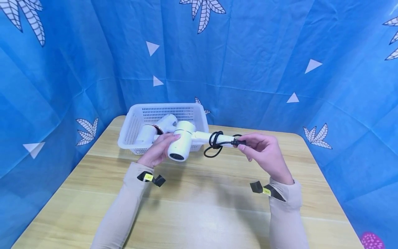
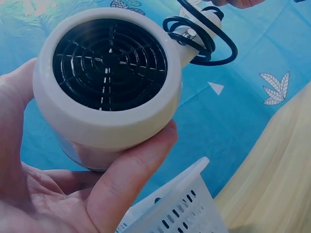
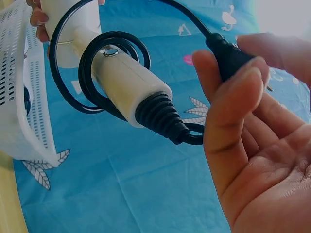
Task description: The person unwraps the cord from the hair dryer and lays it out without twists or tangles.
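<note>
A white hair dryer (image 1: 181, 144) is held up in front of the basket, its handle pointing right. My left hand (image 1: 160, 151) grips the dryer's head; in the left wrist view thumb and fingers wrap the barrel below its black round grille (image 2: 111, 63). Around the handle (image 3: 129, 82) loops a black cord (image 1: 214, 140). My right hand (image 1: 264, 152) pinches the cord's black plug (image 3: 228, 56) between thumb and fingers, just beyond the handle's end. The plug's prongs are mostly hidden by the fingers.
Behind the left hand a white perforated basket (image 1: 135, 119) stands on the wooden table (image 1: 199, 207). More white appliances (image 1: 146, 134), with dryer-like shapes, lie in it. A blue patterned curtain (image 1: 248, 69) encloses the table's back and sides.
</note>
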`<state>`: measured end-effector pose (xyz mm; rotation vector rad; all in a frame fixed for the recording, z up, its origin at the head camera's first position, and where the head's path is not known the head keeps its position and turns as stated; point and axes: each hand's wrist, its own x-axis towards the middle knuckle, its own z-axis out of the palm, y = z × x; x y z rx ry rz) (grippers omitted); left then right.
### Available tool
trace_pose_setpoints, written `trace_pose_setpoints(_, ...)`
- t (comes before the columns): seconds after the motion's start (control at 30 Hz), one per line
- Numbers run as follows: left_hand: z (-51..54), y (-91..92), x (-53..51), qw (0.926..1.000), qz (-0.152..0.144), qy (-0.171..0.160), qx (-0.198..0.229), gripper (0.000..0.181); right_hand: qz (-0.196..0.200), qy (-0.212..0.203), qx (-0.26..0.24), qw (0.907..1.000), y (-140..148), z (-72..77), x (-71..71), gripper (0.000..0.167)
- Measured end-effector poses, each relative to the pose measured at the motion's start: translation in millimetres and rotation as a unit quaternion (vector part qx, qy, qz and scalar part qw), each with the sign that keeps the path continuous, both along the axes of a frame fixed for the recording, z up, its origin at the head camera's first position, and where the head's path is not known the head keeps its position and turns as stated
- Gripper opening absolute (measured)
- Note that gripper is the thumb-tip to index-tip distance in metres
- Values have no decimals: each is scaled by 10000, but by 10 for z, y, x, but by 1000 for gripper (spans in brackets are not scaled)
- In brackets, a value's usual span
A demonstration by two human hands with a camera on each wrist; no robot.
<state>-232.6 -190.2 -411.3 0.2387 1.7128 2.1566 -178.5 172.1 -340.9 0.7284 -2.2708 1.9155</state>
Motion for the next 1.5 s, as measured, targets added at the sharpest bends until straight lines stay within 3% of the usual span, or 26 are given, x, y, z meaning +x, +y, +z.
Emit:
trace_pose_setpoints(0.37,19,-9,-10,9997,67,-61,235,63,524,-265,691,9959,2,1,10,22)
trace_pose_setpoints(0.67,32,-32,2,9995,18,6,303,63,1211,-639,788,9874,37,-34,-7,25)
trace_pose_setpoints(1.07,34,-52,0,9995,25,106,291,63,2510,-896,896,9597,114,-114,-92,21)
trace_pose_setpoints(1.27,37,-56,4,9994,57,80,346,65,2590,-1017,837,9568,157,-163,-143,18)
trace_pose_setpoints(1.5,30,-72,-9,9993,101,103,351,66,2152,-1064,1140,9641,203,-218,-218,11)
